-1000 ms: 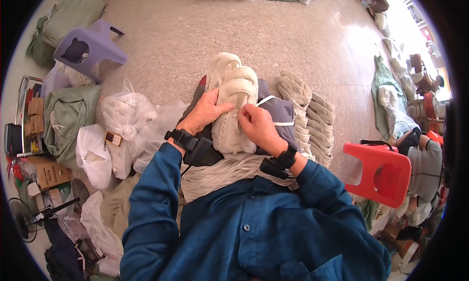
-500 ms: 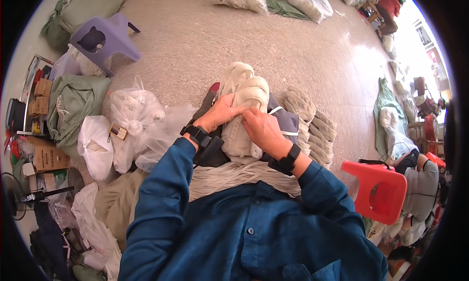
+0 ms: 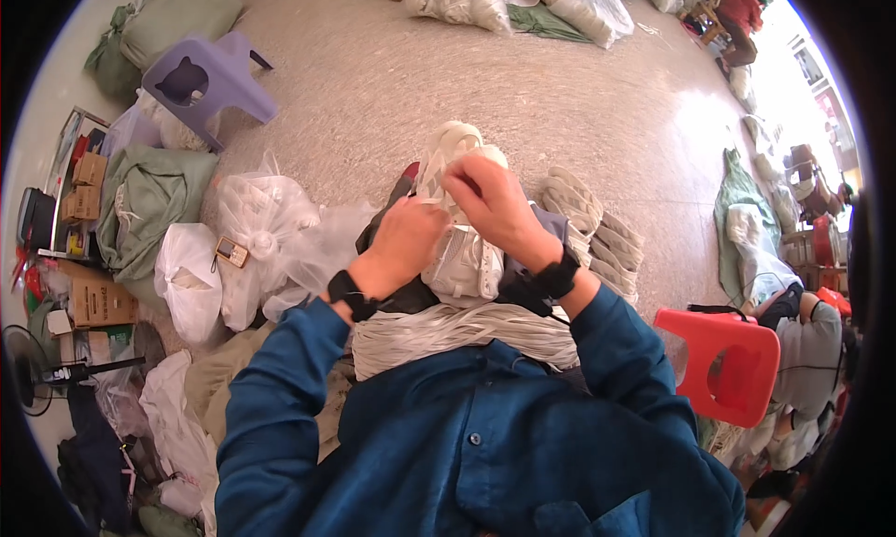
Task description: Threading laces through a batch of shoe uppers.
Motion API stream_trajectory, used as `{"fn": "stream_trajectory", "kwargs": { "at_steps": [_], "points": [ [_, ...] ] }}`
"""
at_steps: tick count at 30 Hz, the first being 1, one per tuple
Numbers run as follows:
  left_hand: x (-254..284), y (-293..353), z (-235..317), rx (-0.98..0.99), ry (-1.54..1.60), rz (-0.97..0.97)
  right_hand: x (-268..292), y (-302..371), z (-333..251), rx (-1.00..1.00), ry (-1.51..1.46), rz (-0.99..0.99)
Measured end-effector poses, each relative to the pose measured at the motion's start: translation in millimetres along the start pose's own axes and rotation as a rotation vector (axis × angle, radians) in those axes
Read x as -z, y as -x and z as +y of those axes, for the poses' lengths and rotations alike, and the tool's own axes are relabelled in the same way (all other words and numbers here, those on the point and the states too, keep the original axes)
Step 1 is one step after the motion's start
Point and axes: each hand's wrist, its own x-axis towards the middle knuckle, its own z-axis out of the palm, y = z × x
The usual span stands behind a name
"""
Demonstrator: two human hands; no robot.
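Right hand [image 3: 490, 196] pinched shut on a white lace [image 3: 446, 190] at the top of the white shoe [image 3: 464, 257], left hand [image 3: 403, 243] closed against the shoe's side just below, shoe resting on the lap, bundle of white laces [image 3: 448, 327] beneath, stacked insoles [image 3: 597, 234] beside the right wrist, red stool [image 3: 733, 360] farther right, purple stool [image 3: 210, 75] well off left.

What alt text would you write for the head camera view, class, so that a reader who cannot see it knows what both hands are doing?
A person in a blue shirt works on a white shoe in their lap: the left hand grips its side while the right hand pinches something near its top. A bundle of white laces lies below, with a purple stool, a red stool and plastic bags around.
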Motion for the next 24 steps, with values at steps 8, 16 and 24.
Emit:
{"fn": "stream_trajectory", "kwargs": {
  "at_steps": [8,16,24],
  "points": [
    [134.6,-39.4,68.0,0.153,1.13,0.218,-10.3,61.8,35.3,0.102,0.258,0.037],
    [-10.2,42.4,-14.5,0.657,0.983,-0.014,82.0,-31.9,-27.5,0.053,0.103,0.397],
    [24.1,79.4,-37.1,0.965,0.967,0.01,112.0,42.9,28.2,-0.385,-0.388,0.6]
  ]
}}
